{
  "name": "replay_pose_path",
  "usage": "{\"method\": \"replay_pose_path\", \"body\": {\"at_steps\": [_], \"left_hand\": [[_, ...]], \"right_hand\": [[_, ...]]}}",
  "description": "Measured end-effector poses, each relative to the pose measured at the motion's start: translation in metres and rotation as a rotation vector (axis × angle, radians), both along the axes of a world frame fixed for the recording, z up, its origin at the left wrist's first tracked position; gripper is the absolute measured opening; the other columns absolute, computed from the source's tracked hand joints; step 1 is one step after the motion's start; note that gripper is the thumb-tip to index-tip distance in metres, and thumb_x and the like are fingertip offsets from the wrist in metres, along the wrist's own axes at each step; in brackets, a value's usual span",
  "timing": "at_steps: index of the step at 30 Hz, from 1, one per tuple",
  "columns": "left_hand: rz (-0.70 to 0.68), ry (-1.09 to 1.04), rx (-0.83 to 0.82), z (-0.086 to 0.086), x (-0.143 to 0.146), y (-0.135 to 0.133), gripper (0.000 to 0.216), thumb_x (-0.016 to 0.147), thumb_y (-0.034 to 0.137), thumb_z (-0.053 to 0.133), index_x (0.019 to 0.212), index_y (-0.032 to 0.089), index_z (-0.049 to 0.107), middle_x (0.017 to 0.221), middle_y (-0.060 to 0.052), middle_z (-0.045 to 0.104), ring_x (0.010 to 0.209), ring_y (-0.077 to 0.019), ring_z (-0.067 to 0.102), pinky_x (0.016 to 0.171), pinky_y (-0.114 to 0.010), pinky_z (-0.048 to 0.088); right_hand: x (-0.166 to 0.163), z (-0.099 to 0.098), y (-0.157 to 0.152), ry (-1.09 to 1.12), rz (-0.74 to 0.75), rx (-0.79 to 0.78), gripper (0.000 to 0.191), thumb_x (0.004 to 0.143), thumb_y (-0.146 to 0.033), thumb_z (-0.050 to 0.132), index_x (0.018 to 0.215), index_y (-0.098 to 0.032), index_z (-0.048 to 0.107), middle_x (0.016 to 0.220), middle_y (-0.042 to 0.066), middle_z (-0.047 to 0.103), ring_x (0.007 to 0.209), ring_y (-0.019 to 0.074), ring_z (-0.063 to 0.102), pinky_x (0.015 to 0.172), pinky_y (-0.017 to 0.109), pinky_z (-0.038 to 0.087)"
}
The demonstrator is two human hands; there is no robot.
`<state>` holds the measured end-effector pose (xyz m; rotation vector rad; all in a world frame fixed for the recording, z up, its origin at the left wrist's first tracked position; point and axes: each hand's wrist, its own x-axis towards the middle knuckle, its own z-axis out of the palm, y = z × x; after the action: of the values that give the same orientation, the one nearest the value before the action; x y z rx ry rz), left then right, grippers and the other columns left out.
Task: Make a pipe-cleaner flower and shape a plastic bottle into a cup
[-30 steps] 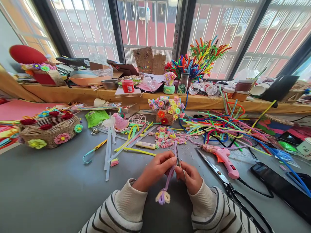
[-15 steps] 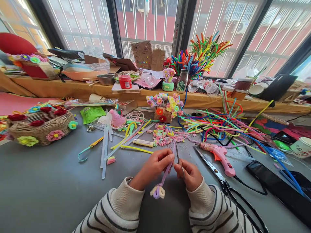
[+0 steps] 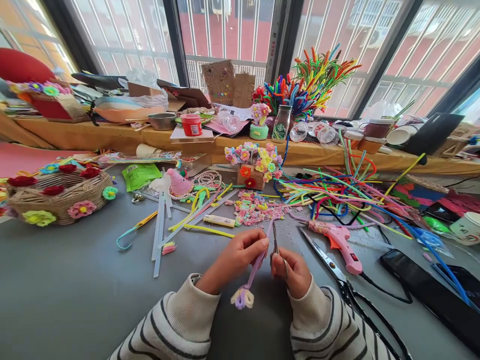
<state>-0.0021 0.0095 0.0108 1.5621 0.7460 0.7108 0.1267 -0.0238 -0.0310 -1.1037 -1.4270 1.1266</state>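
The person's left hand (image 3: 245,252) pinches a lilac pipe-cleaner stem (image 3: 255,270) between thumb and fingers. The stem's tip points up past the fingertips, and a small cream-and-lilac pipe-cleaner flower (image 3: 242,298) hangs from its lower end, below the left hand and above the grey tabletop (image 3: 86,290). The right hand (image 3: 294,272) is closed around a small pair of scissors (image 3: 275,237), blades upward, just beside the stem; whether they touch it is hard to tell at this angle.

Just beyond the hands lies a heap of pastel fuzzy clippings (image 3: 253,209), with a cream tube (image 3: 219,220) to its left. To the right of the right hand, large black-handled scissors (image 3: 330,263) lie near a pink hot glue gun (image 3: 339,242), and a tangle of pipe cleaners (image 3: 326,192) spreads behind them. Translucent glue sticks (image 3: 160,235) lie left of the tube, and farther left stands a twine-wrapped basket (image 3: 95,197) decorated with fuzzy flowers.
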Motion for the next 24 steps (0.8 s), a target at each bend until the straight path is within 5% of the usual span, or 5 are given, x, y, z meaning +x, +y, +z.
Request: {"method": "replay_pose_path", "body": {"at_steps": [8, 13, 18, 24], "left_hand": [[0.028, -0.002, 0.036, -0.0032, -0.0017, -0.0008, 0.023, 0.074, 0.031, 0.038, 0.056, 0.016, 0.036, 0.049, 0.006, 0.032, 0.046, -0.006, 0.031, 0.046, -0.019, 0.026], [0.002, 0.02, 0.051, -0.0027, -0.0015, -0.0006, 0.024, 0.073, 0.031, 0.04, 0.055, 0.016, 0.037, 0.049, 0.006, 0.032, 0.047, -0.006, 0.031, 0.046, -0.019, 0.025], [0.054, 0.006, 0.028, -0.0024, -0.0012, -0.0008, 0.023, 0.073, 0.032, 0.039, 0.057, 0.016, 0.037, 0.049, 0.006, 0.032, 0.045, -0.0059, 0.031, 0.045, -0.019, 0.026], [0.026, 0.01, 0.031, -0.0035, -0.0014, -0.0021, 0.023, 0.072, 0.032, 0.04, 0.056, 0.016, 0.038, 0.049, 0.006, 0.033, 0.046, -0.0062, 0.032, 0.045, -0.019, 0.026]], "right_hand": [[-0.0025, 0.0026, -0.0015, -0.079, -0.159, 0.017, 0.042, 0.064, -0.051, 0.045, 0.043, -0.019, 0.028, 0.039, -0.006, 0.032, 0.039, 0.0059, 0.027, 0.04, 0.021, 0.022], [-0.0003, 0.0027, 0.001, -0.069, -0.023, 0.029, 0.044, 0.065, -0.057, 0.038, 0.045, -0.018, 0.034, 0.042, -0.005, 0.033, 0.04, 0.0063, 0.028, 0.04, 0.021, 0.023], [-0.0017, 0.001, 0.001, -0.102, -0.191, 0.012, 0.042, 0.064, -0.052, 0.045, 0.043, -0.019, 0.03, 0.038, -0.005, 0.035, 0.038, 0.0057, 0.027, 0.039, 0.02, 0.023], [-0.0019, 0.004, 0.002, 0.002, -0.055, -0.012, 0.043, 0.063, -0.056, 0.042, 0.044, -0.018, 0.035, 0.038, -0.007, 0.029, 0.035, 0.0048, 0.024, 0.034, 0.02, 0.017]]}}
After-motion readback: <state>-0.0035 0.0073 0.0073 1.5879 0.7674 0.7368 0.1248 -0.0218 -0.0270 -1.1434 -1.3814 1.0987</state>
